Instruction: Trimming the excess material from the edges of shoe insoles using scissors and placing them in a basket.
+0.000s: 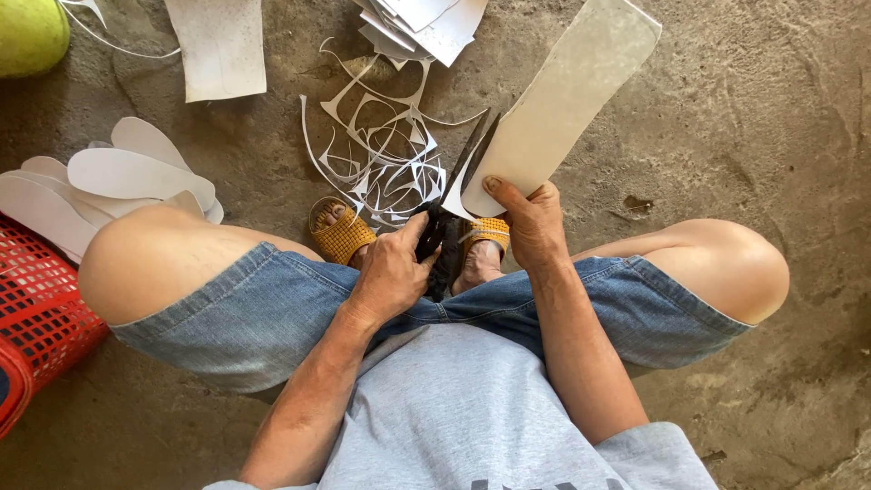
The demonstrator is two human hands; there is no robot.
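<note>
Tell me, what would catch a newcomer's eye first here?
Probably the long pale sheet slanting up from the right hand, with black-handled shears gripped in the left hand biting into its lower end. Just beyond lies a tangle of white curled offcuts on the concrete floor. At far left, cut sole shapes are piled beside a red basket.

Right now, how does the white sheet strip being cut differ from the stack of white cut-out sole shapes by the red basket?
The long white sheet strip is held up tilted in the right hand, with black scissors in the left hand at its lower end; the stack of white sole-shaped cut-outs lies flat on the floor. The strip has straight edges; the cut-outs are rounded. The strip is single; the cut-outs overlap. Both look like the same white material.
</note>
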